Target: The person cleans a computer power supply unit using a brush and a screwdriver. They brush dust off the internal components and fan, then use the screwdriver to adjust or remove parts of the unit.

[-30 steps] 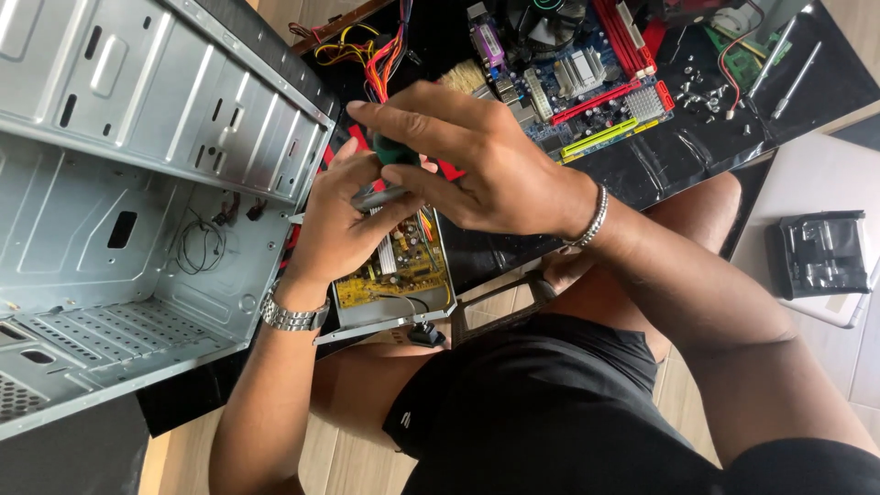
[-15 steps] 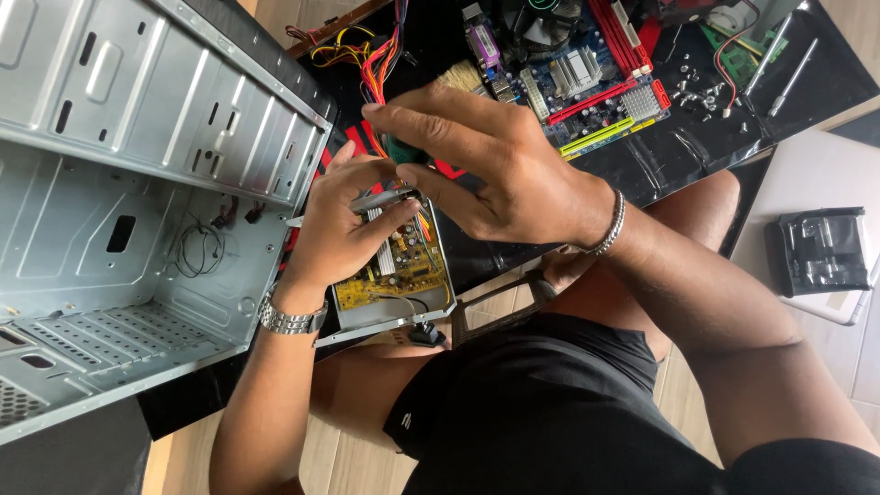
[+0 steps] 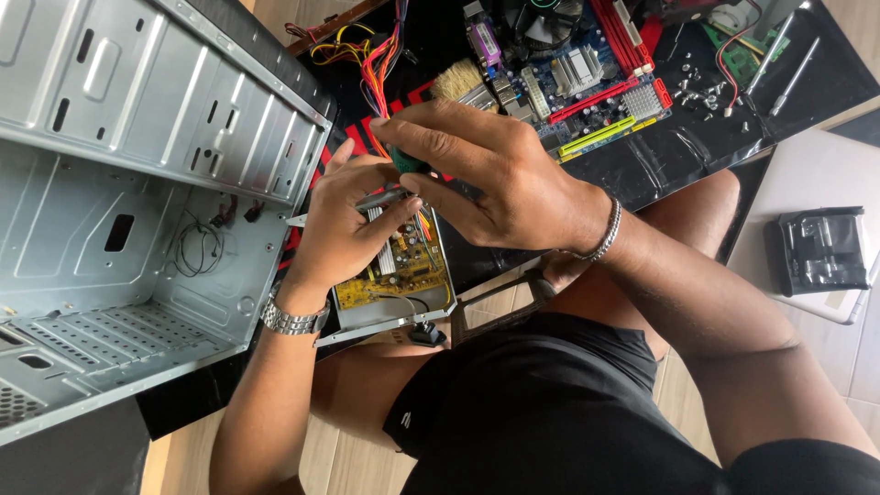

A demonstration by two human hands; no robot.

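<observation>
An opened power supply (image 3: 403, 275), a yellow circuit board in a grey metal shell, rests on my lap against the black mat. My left hand (image 3: 344, 225), with a metal watch on the wrist, grips its upper end, fingers around the thin grey shaft of a screwdriver (image 3: 383, 197). My right hand (image 3: 500, 179), wearing a chain bracelet, is closed over the screwdriver's green handle just above the board. The tip is hidden behind my left fingers. Coloured wires (image 3: 380, 64) run up from the power supply.
An empty grey computer case (image 3: 137, 211) lies open on the left. A motherboard (image 3: 587, 73), a brush (image 3: 456, 81), loose screws (image 3: 697, 92) and thin tools (image 3: 793, 64) lie on the black mat at the top. A black packet (image 3: 820, 249) sits at right.
My right hand has shifted slightly up and right on the screwdriver handle, its fingers rearranged. My left hand stays on the power supply.
</observation>
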